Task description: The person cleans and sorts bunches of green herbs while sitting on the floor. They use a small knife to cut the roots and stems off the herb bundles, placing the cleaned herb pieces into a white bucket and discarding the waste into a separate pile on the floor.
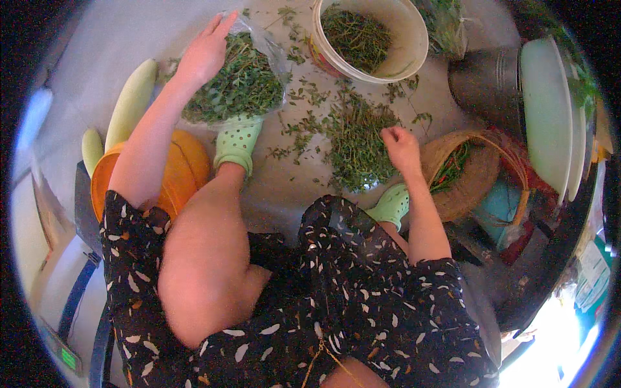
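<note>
My left hand (204,56) reaches over a clear plastic bag (271,43) filled with leafy green herb stems (237,77). Its fingers stretch out flat at the bag's upper left edge, and I see nothing gripped in them. My right hand (402,148) is at the right side of a loose heap of herb sprigs (361,138) on the floor. The fingers there are curled, and whether a stem lies between them is hidden. Fallen leaves and small sprigs (305,126) are scattered between the bag and the heap.
A white bucket (422,43) holds more herb stems beyond the heap. Right of my hand lies a woven basket (465,189) with red and green chillies (449,167). A dark metal pot (485,82) and pale green basins (546,116) stand farther right. An orange bucket (187,169) and long pale gourds (131,102) lie left.
</note>
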`<state>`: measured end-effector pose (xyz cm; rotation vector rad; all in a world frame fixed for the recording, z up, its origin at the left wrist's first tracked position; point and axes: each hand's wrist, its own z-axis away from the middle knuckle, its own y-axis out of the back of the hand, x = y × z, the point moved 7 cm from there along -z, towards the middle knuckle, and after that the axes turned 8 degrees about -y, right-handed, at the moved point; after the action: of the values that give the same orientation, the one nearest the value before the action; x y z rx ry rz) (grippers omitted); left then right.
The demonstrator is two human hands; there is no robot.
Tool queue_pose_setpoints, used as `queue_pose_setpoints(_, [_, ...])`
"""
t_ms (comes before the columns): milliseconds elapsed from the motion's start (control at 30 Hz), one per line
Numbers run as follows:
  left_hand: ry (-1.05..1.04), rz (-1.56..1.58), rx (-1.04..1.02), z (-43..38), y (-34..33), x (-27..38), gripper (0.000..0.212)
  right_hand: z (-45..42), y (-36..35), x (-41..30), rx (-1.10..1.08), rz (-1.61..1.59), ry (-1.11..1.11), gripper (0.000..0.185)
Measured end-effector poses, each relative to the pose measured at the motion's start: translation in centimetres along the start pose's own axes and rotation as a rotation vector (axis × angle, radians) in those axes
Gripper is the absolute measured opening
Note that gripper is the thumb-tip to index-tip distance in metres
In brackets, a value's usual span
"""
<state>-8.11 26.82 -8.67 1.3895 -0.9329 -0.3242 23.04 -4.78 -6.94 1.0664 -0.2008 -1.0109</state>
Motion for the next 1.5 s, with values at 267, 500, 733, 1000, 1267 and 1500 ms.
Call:
queue_pose_setpoints(267, [-0.072,0.286,0.295,1.4,4.8,7.0,0.036,-0.2,-4.8,3.8,0.217,0.245,-0.004,0.042])
queue_pose_setpoints(500, [-0.121,0.644,0.029,3.1,2.8,14.5,0.026,-1.6,-4.8,5.6,-0.016,0.281,-0.026,0.050])
queue_pose_setpoints(733, [0.070,0.831,-0.358,5.6,-1.8,14.7,0.024,1.1,-1.7,-0.2,-0.352,-0.306,-0.075,0.033])
queue_pose_setpoints(1000, [-0.009,1.495,-0.572,6.5,-0.8,21.0,0.077,4.5,-2.0,-11.3,-0.244,-0.591,-0.052,0.036])
queue_pose_setpoints(1267, [0.648,2.056,-0.247,6.7,-1.6,16.9,0.034,7.0,-1.4,-17.2,-0.461,-0.871,0.112,0.027])
queue_pose_setpoints(1500, [0.575,2.239,-0.324,6.1,-0.7,16.3,0.029,4.9,0.2,-14.0,-0.359,-1.181,-0.079,0.027])
